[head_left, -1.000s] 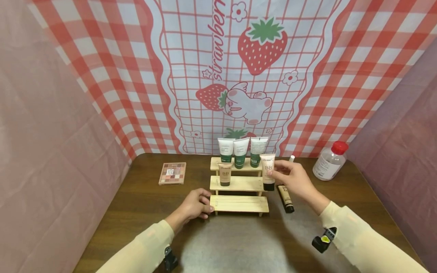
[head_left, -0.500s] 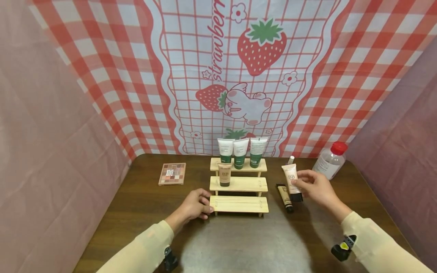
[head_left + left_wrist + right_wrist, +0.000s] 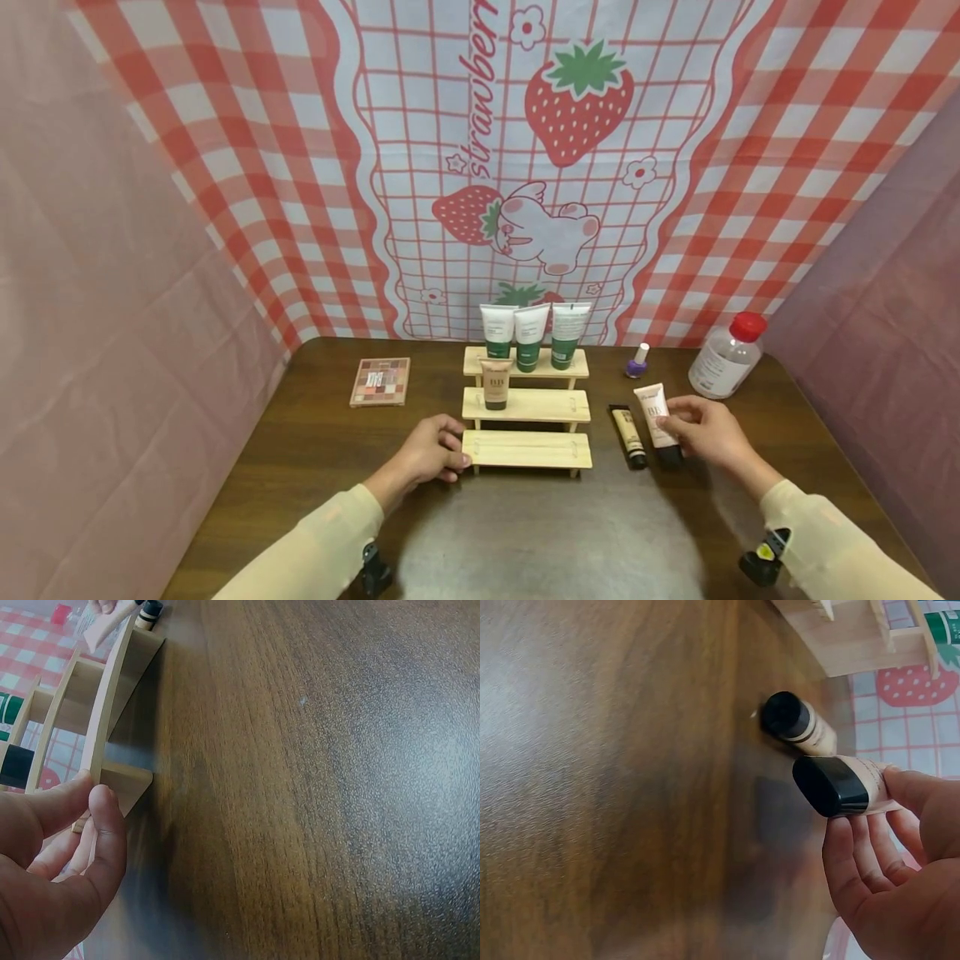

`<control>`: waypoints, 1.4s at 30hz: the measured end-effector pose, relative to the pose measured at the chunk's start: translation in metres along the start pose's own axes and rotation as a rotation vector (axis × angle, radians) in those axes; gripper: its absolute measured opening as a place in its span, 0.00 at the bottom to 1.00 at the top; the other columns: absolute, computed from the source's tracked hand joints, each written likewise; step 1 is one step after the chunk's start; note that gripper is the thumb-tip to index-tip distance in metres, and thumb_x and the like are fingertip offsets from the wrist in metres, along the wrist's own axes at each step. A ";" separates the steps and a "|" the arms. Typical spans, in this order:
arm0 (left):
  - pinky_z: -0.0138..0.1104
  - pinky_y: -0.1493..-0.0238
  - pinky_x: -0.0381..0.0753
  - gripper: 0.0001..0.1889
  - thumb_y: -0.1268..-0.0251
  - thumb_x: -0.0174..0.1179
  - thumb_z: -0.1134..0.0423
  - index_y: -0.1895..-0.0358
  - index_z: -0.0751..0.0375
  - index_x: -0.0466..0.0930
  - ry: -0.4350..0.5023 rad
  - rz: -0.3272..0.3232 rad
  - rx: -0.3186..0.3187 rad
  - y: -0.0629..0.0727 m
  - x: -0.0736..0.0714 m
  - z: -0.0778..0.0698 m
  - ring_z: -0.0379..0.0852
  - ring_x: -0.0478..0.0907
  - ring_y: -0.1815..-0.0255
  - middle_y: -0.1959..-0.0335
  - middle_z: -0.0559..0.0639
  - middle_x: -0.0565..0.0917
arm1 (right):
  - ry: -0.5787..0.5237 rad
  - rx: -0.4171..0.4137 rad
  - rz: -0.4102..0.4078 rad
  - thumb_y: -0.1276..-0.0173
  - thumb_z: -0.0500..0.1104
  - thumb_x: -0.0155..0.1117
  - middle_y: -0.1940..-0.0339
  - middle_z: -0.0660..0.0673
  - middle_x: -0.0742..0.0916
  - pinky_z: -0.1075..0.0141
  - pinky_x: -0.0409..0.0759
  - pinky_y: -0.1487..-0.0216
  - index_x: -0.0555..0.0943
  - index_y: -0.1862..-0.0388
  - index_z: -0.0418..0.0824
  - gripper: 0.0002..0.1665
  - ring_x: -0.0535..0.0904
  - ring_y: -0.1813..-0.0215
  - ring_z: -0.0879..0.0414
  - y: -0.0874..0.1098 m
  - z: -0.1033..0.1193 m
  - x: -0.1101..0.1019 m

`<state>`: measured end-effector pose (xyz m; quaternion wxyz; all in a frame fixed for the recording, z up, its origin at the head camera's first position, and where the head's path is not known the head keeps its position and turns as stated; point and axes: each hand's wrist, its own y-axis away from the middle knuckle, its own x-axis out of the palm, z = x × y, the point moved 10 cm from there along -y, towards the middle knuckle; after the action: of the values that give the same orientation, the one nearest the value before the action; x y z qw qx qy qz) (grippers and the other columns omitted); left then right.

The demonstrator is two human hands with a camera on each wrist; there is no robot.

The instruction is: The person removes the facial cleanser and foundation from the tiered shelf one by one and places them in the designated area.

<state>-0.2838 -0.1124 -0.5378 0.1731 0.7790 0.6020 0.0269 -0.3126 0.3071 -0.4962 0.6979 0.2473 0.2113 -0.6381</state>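
Observation:
My left hand (image 3: 426, 451) pinches the left end of the lowest step of a wooden three-tier display stand (image 3: 528, 448), thumb above and fingers below in the left wrist view. To the stand's right, my right hand (image 3: 708, 432) grips a pale pink BB cream tube (image 3: 655, 415) by its side. Its black cap (image 3: 831, 787) tilts down close over the table. Just left of it lies a slim beige tube (image 3: 628, 435) with a black cap. Another BB cream tube (image 3: 496, 385) stands on the middle step, and several white-and-green tubes (image 3: 530, 335) stand on the top step.
Left of the stand lies an eyeshadow palette (image 3: 380, 382). A purple nail polish bottle (image 3: 637, 363) with a white cap stands behind the right hand. Farther right is a clear bottle (image 3: 723, 362) with a red cap. A strawberry-print cloth (image 3: 517, 225) hangs behind the table.
The right hand has carried the BB cream tube from beside the stand's middle step right and down past the slim tube. The nail polish bottle now shows fully. The left hand stays put.

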 end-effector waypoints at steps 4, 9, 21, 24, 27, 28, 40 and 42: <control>0.35 0.77 0.87 0.25 0.44 0.69 0.83 0.43 0.75 0.72 0.002 0.003 -0.001 0.000 0.000 0.000 0.46 0.81 0.74 0.64 0.59 0.79 | 0.003 0.009 0.010 0.30 0.42 0.71 0.64 0.37 0.89 0.61 0.86 0.76 0.78 0.43 0.24 0.25 0.81 0.75 0.56 0.001 -0.008 0.002; 0.36 0.77 0.87 0.25 0.43 0.69 0.82 0.43 0.74 0.72 -0.007 0.007 0.000 0.000 0.001 -0.001 0.47 0.81 0.74 0.64 0.60 0.80 | -0.008 0.037 0.032 0.30 0.41 0.70 0.64 0.38 0.89 0.60 0.87 0.76 0.77 0.43 0.23 0.25 0.82 0.72 0.57 0.001 -0.018 0.006; 0.36 0.77 0.88 0.25 0.44 0.68 0.83 0.43 0.74 0.72 -0.002 0.006 0.000 0.000 0.001 -0.002 0.47 0.81 0.74 0.64 0.60 0.79 | -0.041 0.084 0.059 0.29 0.40 0.69 0.60 0.35 0.89 0.59 0.88 0.75 0.76 0.41 0.22 0.26 0.83 0.68 0.55 0.002 -0.023 0.013; 0.37 0.76 0.88 0.24 0.43 0.68 0.82 0.43 0.74 0.72 -0.003 0.007 -0.001 0.001 0.001 -0.002 0.47 0.81 0.74 0.64 0.59 0.79 | -0.036 0.090 0.063 0.29 0.40 0.69 0.61 0.36 0.89 0.59 0.88 0.75 0.76 0.42 0.22 0.25 0.83 0.67 0.55 0.001 -0.026 0.013; 0.37 0.76 0.88 0.24 0.43 0.68 0.82 0.43 0.74 0.72 -0.006 0.005 -0.002 0.001 0.001 -0.001 0.47 0.81 0.74 0.64 0.60 0.79 | -0.032 0.094 0.066 0.29 0.40 0.69 0.60 0.35 0.89 0.58 0.88 0.76 0.77 0.42 0.22 0.25 0.83 0.68 0.54 0.001 -0.027 0.014; 0.37 0.76 0.88 0.24 0.43 0.68 0.82 0.43 0.74 0.72 -0.007 0.004 -0.004 0.001 0.001 -0.001 0.47 0.81 0.74 0.64 0.60 0.79 | -0.034 0.097 0.066 0.29 0.39 0.70 0.60 0.35 0.89 0.58 0.88 0.76 0.77 0.42 0.23 0.25 0.83 0.68 0.54 0.001 -0.028 0.014; 0.37 0.76 0.88 0.24 0.42 0.68 0.82 0.43 0.74 0.72 -0.007 0.007 -0.007 0.001 0.001 0.000 0.47 0.81 0.74 0.64 0.59 0.79 | -0.018 0.124 0.078 0.29 0.41 0.70 0.60 0.36 0.89 0.59 0.88 0.75 0.78 0.42 0.24 0.25 0.82 0.69 0.54 0.001 -0.029 0.015; 0.37 0.76 0.88 0.24 0.42 0.68 0.82 0.43 0.74 0.72 -0.003 0.008 -0.007 0.000 0.001 0.000 0.47 0.81 0.74 0.64 0.59 0.79 | -0.022 0.131 0.077 0.29 0.42 0.70 0.59 0.36 0.89 0.58 0.88 0.75 0.78 0.42 0.24 0.26 0.82 0.68 0.54 0.001 -0.030 0.014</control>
<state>-0.2832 -0.1118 -0.5381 0.1763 0.7810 0.5985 0.0286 -0.3094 0.3144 -0.5283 0.7065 0.2931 0.1518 -0.6261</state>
